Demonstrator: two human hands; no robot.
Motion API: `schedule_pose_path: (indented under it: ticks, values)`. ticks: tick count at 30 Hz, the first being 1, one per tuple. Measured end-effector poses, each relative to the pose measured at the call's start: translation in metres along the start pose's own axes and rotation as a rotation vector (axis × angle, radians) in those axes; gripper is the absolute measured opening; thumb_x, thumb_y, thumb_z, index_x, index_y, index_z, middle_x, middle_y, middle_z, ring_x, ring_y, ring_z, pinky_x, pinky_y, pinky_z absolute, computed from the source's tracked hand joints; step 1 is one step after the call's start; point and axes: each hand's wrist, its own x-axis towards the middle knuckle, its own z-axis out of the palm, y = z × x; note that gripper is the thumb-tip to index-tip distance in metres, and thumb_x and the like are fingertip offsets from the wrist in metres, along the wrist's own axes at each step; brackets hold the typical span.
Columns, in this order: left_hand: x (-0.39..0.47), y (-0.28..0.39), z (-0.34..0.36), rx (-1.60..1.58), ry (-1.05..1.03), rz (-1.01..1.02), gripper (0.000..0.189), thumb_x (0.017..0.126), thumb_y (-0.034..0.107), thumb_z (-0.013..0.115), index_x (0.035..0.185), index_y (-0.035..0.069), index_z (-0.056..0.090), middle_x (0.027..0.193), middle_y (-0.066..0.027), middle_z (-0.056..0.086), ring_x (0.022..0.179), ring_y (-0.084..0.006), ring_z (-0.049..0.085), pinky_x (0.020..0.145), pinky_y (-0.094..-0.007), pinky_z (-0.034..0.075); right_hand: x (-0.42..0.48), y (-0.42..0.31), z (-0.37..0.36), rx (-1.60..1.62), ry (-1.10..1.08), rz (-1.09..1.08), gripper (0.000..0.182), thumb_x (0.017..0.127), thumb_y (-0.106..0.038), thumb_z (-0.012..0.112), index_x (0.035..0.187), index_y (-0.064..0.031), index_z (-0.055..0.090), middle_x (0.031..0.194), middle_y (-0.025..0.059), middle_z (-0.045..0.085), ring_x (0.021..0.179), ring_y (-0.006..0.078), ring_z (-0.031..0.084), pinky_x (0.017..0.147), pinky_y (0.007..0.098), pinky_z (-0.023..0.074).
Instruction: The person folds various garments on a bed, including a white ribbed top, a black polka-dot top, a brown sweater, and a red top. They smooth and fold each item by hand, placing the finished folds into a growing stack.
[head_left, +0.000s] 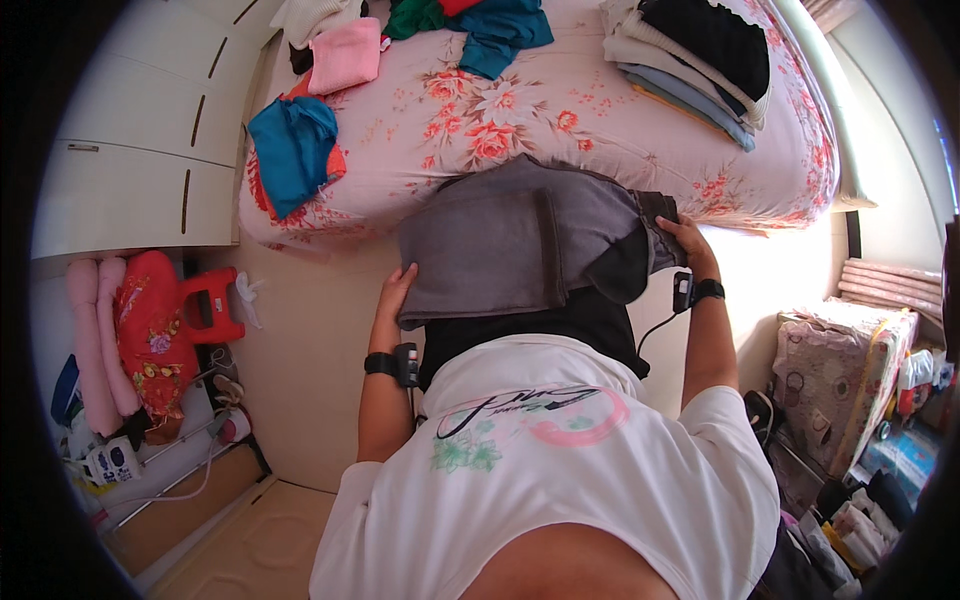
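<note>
Dark grey trousers (480, 240), folded over and turned partly inside out, lie across my lap and against the near edge of the bed. A black pocket lining or cloth hangs loose near their waistband. My left hand (397, 289) grips the lower left edge, thumb on top. At the other end, my right hand (686, 236) holds the dark waistband. Both wrists bear strapped devices. Up on the floral bedsheet (495, 120), a teal garment (296, 146) and a pink folded cloth (345, 56) lie left, another teal garment (502, 34) at the middle, and a folded clothes stack (690, 67) right.
White cabinets (142, 180) flank the bed on the left. Below them are a red plastic stool (214, 306) and pink rolls (90, 345). A patterned fabric box (832, 382) and piled clothes stand at the right. A cable runs from the right wrist device.
</note>
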Motion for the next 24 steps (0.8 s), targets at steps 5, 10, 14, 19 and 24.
schedule_pose_path:
  ticks: [5,10,14,19,24]
  values:
    - [0.001,0.068,0.031,0.658,0.248,0.714,0.036,0.078,0.014,0.064,0.112,0.007,0.057,0.098,-0.0153,0.058,0.098,-0.0348,0.053,0.083,-0.0421,0.044,-0.009,0.006,0.021,0.191,-0.036,0.007,0.030,0.085,-0.013,0.062,0.111,0.0008,0.056,0.093,0.0075,0.066,0.074,0.0165,0.065,0.068,0.0285,0.0548]
    - [0.025,0.130,0.119,0.785,-0.078,1.099,0.036,0.077,0.019,0.065,0.110,0.007,0.058,0.101,-0.0137,0.060,0.095,-0.0316,0.056,0.085,-0.0383,0.044,-0.011,0.008,0.021,0.277,-0.075,-0.005,0.025,0.084,-0.015,0.063,0.102,0.0017,0.059,0.088,0.0072,0.066,0.068,0.0161,0.065,0.063,0.0277,0.0545]
    - [0.053,0.142,0.159,0.836,-0.340,0.787,0.035,0.072,0.022,0.070,0.102,0.007,0.061,0.102,-0.0140,0.061,0.096,-0.0338,0.056,0.084,-0.0388,0.045,-0.017,0.006,0.014,0.256,-0.074,-0.060,0.027,0.085,-0.013,0.062,0.108,0.0011,0.056,0.092,0.0065,0.066,0.074,0.0148,0.065,0.067,0.0272,0.0542]
    - [0.084,0.142,0.176,0.455,-0.075,0.984,0.028,0.068,0.019,0.073,0.091,0.007,0.064,0.091,-0.0156,0.063,0.088,-0.0324,0.059,0.077,-0.0386,0.047,-0.025,0.007,0.008,0.298,-0.033,-0.033,0.030,0.086,-0.012,0.061,0.112,0.0015,0.054,0.094,0.0061,0.065,0.076,0.0149,0.065,0.069,0.0270,0.0541]
    - [0.032,0.124,0.210,0.852,0.169,1.047,0.049,0.075,0.019,0.066,0.120,0.007,0.049,0.126,-0.0178,0.045,0.119,-0.0363,0.040,0.096,-0.0491,0.033,-0.026,0.020,0.011,0.372,-0.073,0.056,0.021,0.087,-0.019,0.061,0.100,-0.0027,0.060,0.089,0.0061,0.067,0.072,0.0154,0.065,0.066,0.0280,0.0544]
